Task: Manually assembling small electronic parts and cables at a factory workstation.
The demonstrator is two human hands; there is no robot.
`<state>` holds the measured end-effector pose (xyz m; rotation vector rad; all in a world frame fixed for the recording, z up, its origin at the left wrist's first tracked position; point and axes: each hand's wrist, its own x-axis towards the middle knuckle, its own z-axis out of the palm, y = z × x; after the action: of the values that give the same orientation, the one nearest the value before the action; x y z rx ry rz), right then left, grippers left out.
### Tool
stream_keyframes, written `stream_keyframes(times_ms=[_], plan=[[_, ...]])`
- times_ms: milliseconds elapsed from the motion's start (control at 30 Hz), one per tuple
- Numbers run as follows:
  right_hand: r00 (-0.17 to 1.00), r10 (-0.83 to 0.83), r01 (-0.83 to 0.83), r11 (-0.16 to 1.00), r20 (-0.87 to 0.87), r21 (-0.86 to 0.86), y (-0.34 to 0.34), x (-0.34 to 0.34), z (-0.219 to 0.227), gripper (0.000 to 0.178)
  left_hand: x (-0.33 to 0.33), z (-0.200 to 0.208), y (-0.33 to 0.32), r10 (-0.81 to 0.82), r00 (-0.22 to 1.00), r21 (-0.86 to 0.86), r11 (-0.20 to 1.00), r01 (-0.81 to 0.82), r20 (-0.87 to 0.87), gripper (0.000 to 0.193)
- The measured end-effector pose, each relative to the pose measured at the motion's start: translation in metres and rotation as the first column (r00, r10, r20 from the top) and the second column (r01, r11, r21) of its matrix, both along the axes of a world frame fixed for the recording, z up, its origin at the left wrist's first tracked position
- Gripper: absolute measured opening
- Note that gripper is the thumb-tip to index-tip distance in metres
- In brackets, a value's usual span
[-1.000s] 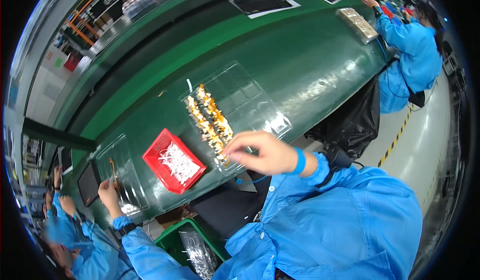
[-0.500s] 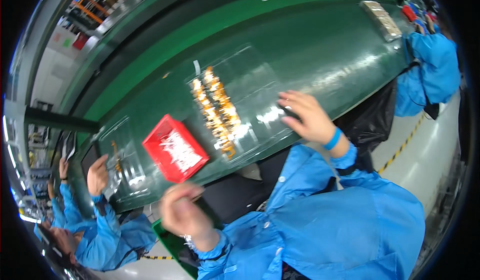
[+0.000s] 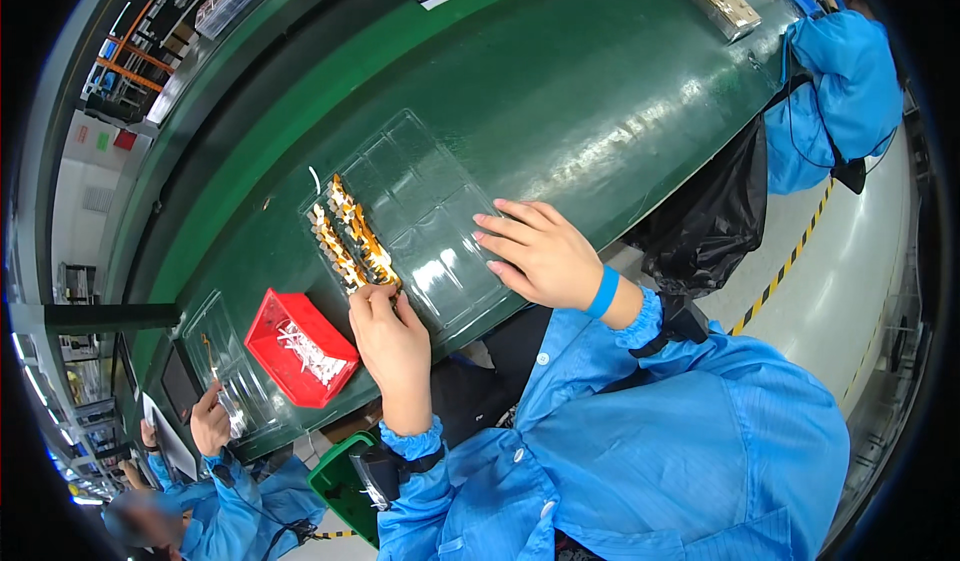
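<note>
The left hand bends its fingers at the near end of two orange and white strips; I cannot tell if it grips; the strips lie on a clear tray; the right hand is open over the tray's right side.

Tray: clear plastic, glossy. Component rows: orange-gold, metallic-looking shine. Bin: red plastic, smooth. Bench top: green, smooth, glossy. Bag: black plastic, creased, shiny. Smock: blue cloth, matt.
</note>
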<state>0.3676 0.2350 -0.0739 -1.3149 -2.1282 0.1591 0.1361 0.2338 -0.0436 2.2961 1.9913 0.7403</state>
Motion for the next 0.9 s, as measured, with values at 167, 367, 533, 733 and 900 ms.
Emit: stream_keyframes(times_ms=[167,367,533,733,900], plan=[[1.0,-0.001,0.001,1.0,-0.01,-0.006,0.0,0.001,-0.001,0.035,-0.008,0.005,0.007,-0.01,0.988,-0.03,0.999,0.015,0.157,0.007],[1.0,0.001,-0.002,1.0,-0.016,-0.03,0.001,0.0,-0.001,0.034,-0.013,0.027,0.02,0.221,0.932,-0.029,0.974,-0.223,0.285,0.012],[0.999,0.018,-0.02,0.999,-0.039,-0.032,0.003,-0.001,-0.002,0.034,-0.028,0.061,0.047,0.21,0.768,-0.067,0.975,-0.214,0.605,0.025],[0.965,0.018,-0.009,0.999,-0.261,0.035,-0.005,-0.008,0.022,0.029,-0.041,0.104,0.052,0.126,0.639,-0.105,0.992,-0.071,0.758,0.024],[0.253,-0.159,-0.649,0.703,-0.954,-0.289,-0.023,-0.057,0.06,0.036,-0.049,0.115,-0.029,0.051,0.172,-0.093,0.966,0.243,0.984,0.023]])
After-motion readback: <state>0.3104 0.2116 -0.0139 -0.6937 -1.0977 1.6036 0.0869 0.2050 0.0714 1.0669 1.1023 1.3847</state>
